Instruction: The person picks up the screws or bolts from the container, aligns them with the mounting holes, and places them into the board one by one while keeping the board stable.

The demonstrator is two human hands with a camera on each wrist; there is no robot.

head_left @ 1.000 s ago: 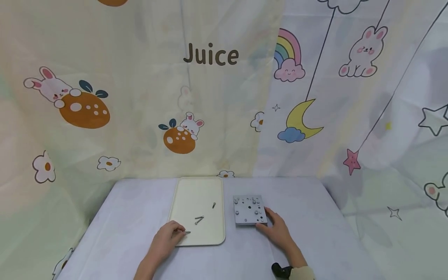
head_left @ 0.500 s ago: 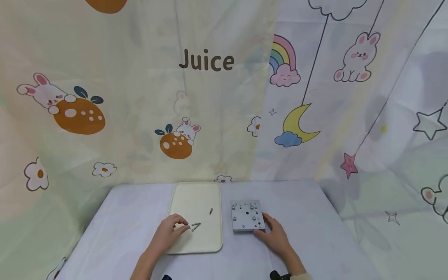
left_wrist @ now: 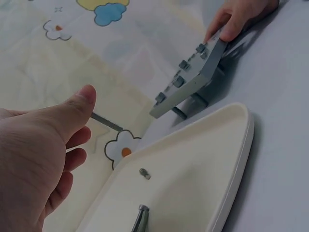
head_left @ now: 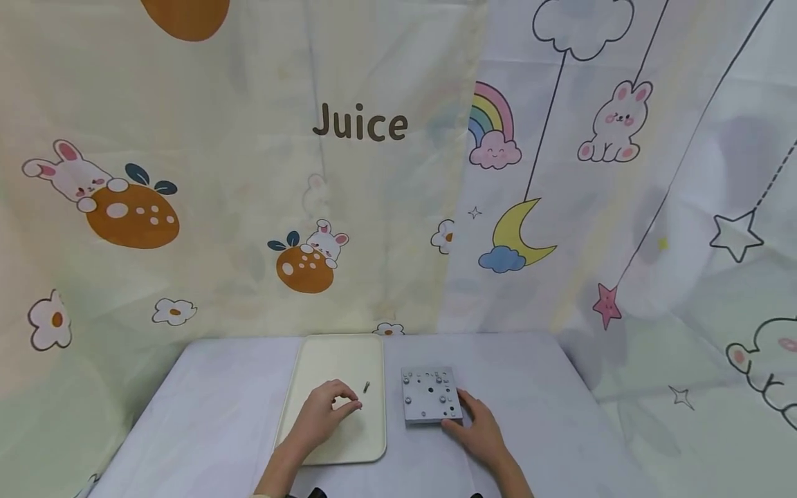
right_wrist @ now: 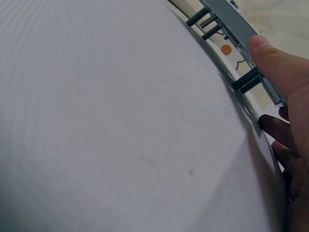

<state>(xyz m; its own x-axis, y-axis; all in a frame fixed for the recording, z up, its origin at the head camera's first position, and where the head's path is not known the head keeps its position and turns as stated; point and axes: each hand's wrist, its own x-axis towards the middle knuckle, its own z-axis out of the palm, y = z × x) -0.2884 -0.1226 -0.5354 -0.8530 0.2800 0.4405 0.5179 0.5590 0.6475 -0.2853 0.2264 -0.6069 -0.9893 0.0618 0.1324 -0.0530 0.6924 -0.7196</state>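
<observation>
My left hand (head_left: 324, 415) is over the tray, pinching a thin metal rod (left_wrist: 107, 122) between thumb and fingers. The rod juts out past the thumb tip; its other end is hidden in the hand. Below it on the cream tray (left_wrist: 227, 145) lie a short metal piece (left_wrist: 145, 173) and slender headed screws (left_wrist: 141, 218). My right hand (head_left: 478, 430) grips the near right corner of a square grey metal plate (head_left: 429, 408), thumb on the front edge. Bolt heads and holes dot the plate's top. Threaded shanks (right_wrist: 247, 79) stick out underneath, holding it above the table.
A white cloth covers the table (head_left: 205, 401). The tray is left of the plate, with a narrow strip of cloth between them. Behind the table hangs a printed curtain (head_left: 386, 221) with cartoon rabbits, fruit and a moon.
My left hand has lifted the rod from the tray's near part and moved right, now covering the paired screws in the head view. The right hand keeps its grip on the plate. The head view has shifted.
</observation>
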